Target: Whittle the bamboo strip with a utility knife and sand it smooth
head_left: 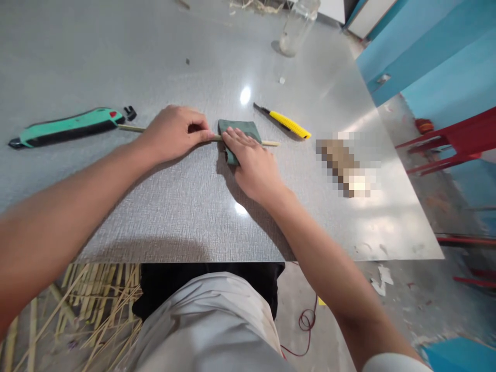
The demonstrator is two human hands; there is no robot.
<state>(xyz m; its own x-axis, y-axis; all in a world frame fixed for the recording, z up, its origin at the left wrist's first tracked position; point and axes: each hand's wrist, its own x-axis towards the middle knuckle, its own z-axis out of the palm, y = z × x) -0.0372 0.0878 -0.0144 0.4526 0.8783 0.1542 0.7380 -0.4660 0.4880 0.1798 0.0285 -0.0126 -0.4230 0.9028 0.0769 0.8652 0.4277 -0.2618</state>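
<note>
A thin bamboo strip (132, 128) lies roughly level across the grey table. My left hand (176, 133) pinches it between thumb and fingertips. Right of that pinch, a dark green folded sheet (238, 125) lies around or against the strip; its exact wrap is hidden. My right hand (253, 163) presses on the sheet and strip with fingers close together. The strip's right end sticks out past the sheet. A yellow cutter (287, 123) with a dark blade rests to the right of the sheet. The green and black tool (70, 127) lies left of my left hand.
On the table (163, 217), a glass jar (296, 31) stands at the back and a pixelated brown object (341, 163) lies at the right. Bamboo strips (101, 294) cover the floor at lower left. A red chair (457, 137) stands beyond the right edge.
</note>
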